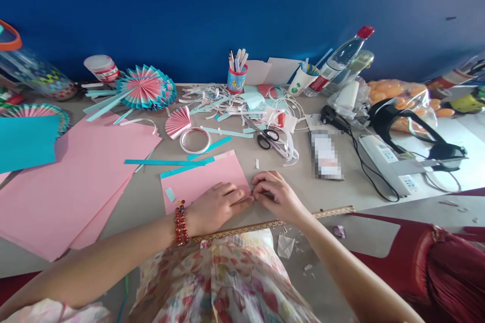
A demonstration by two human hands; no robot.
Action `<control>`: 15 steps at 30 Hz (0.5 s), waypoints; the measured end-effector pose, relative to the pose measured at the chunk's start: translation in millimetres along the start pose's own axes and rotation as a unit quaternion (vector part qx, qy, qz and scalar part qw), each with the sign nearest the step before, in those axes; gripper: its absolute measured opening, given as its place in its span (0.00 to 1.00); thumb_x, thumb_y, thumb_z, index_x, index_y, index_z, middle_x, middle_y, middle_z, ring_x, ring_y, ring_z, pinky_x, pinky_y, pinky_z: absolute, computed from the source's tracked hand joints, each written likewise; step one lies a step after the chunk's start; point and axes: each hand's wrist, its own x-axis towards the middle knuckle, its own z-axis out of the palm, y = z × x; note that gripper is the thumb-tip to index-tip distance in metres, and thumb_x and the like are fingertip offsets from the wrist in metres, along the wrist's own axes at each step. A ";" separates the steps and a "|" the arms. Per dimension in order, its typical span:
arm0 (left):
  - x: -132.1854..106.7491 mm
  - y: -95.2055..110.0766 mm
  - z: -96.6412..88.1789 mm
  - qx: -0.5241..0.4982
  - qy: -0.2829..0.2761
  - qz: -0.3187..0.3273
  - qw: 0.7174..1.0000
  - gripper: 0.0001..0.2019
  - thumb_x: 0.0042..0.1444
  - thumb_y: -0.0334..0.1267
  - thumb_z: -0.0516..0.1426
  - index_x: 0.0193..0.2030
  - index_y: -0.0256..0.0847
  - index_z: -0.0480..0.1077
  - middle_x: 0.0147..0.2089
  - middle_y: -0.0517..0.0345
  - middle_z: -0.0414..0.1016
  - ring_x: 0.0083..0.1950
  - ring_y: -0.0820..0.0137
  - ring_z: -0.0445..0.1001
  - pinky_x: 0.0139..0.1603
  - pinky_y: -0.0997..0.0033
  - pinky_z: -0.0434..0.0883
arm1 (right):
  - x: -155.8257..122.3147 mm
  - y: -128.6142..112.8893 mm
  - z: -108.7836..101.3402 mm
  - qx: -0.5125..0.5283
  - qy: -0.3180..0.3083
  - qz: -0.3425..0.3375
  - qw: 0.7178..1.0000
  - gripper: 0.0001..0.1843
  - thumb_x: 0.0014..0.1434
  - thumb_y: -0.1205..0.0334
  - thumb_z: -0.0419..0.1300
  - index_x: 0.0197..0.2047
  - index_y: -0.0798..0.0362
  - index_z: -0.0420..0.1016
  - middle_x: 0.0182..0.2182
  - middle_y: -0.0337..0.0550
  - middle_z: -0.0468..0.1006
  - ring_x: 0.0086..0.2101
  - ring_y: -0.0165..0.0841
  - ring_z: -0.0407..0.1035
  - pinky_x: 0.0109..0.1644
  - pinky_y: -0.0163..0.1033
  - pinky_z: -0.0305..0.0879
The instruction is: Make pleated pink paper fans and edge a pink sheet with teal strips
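Note:
A pink sheet of paper (206,177) lies at the table's front edge, with a blue strip (178,170) along its far edge and a small pale piece on its left side. My left hand (217,207), a red bead bracelet at its wrist, rests over the near part of the sheet, thumb and fingers closed at the right corner. Meeting it there, my right hand (278,197) has its fingers curled in a pinch on the same corner. What lies between the fingertips is mostly hidden. A longer blue strip (162,162) touches the sheet's far left.
Beyond the sheet are a tape roll (194,140), black-handled scissors (268,139), a pink paper fan (178,122) and tangled paper scraps (215,98). Large pink sheets (76,176) spread leftward. A phone (326,155) and power strip (390,164) lie to the right.

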 end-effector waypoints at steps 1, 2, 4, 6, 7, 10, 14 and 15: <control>0.2 0.2 -0.4 0.003 -0.001 0.002 1.000 0.19 0.68 0.33 0.48 0.65 0.40 0.62 0.56 0.49 0.69 0.52 0.60 0.66 0.54 0.59 0.66 | -0.3 0.0 -0.2 -0.003 0.001 -0.003 1.000 0.09 0.58 0.73 0.59 0.30 0.50 0.73 0.40 0.44 0.76 0.44 0.38 0.67 0.49 0.45 0.66; 0.4 0.5 -0.7 0.007 0.000 0.004 1.000 0.20 0.68 0.33 0.48 0.65 0.40 0.61 0.56 0.48 0.69 0.52 0.60 0.66 0.54 0.59 0.66 | -0.8 -0.1 -0.3 -0.007 0.001 -0.007 1.000 0.09 0.58 0.73 0.59 0.30 0.50 0.73 0.41 0.44 0.76 0.44 0.38 0.67 0.48 0.44 0.66; 0.6 1.1 -1.0 0.016 0.001 0.007 1.000 0.20 0.67 0.32 0.48 0.65 0.40 0.61 0.57 0.48 0.70 0.53 0.60 0.65 0.55 0.59 0.65 | -2.3 -0.1 -0.3 -0.021 -0.002 -0.019 1.000 0.08 0.59 0.72 0.59 0.32 0.50 0.74 0.41 0.45 0.76 0.43 0.38 0.68 0.48 0.44 0.67; 0.4 1.2 -0.4 0.019 0.001 0.008 1.000 0.20 0.67 0.32 0.48 0.65 0.40 0.61 0.56 0.48 0.70 0.53 0.60 0.65 0.56 0.59 0.65 | -4.3 0.1 -0.5 -0.046 -0.007 -0.028 0.999 0.07 0.61 0.70 0.58 0.34 0.50 0.75 0.42 0.46 0.75 0.44 0.39 0.68 0.47 0.44 0.68; 0.2 1.1 0.2 0.017 -0.001 0.008 1.000 0.20 0.67 0.32 0.48 0.65 0.40 0.61 0.56 0.48 0.70 0.54 0.60 0.65 0.56 0.59 0.64 | -5.5 0.1 -0.9 -0.062 -0.007 -0.032 0.998 0.07 0.62 0.70 0.57 0.36 0.50 0.75 0.43 0.47 0.76 0.44 0.39 0.68 0.47 0.44 0.68; -0.6 0.2 2.0 0.007 -0.002 0.005 1.000 0.20 0.66 0.33 0.49 0.65 0.40 0.62 0.57 0.48 0.70 0.55 0.60 0.65 0.59 0.58 0.63 | -10.5 -0.9 -4.1 -0.117 0.031 -0.032 0.992 0.09 0.64 0.69 0.54 0.42 0.51 0.75 0.42 0.49 0.76 0.43 0.41 0.68 0.46 0.46 0.69; -1.3 0.1 3.0 0.006 0.003 0.001 1.000 0.20 0.66 0.33 0.50 0.64 0.40 0.63 0.58 0.49 0.70 0.57 0.61 0.64 0.60 0.59 0.63 | -22.9 -5.2 -5.5 -0.132 0.037 -0.056 0.989 0.16 0.64 0.71 0.52 0.52 0.51 0.73 0.45 0.49 0.77 0.45 0.40 0.69 0.49 0.48 0.69; -1.4 0.3 3.3 0.007 0.007 -0.001 1.000 0.19 0.67 0.33 0.50 0.64 0.41 0.63 0.58 0.49 0.70 0.57 0.61 0.65 0.59 0.59 0.63 | -27.0 -6.1 -3.5 -0.135 0.020 -0.068 0.988 0.18 0.64 0.72 0.52 0.54 0.51 0.73 0.47 0.49 0.77 0.45 0.41 0.68 0.50 0.48 0.70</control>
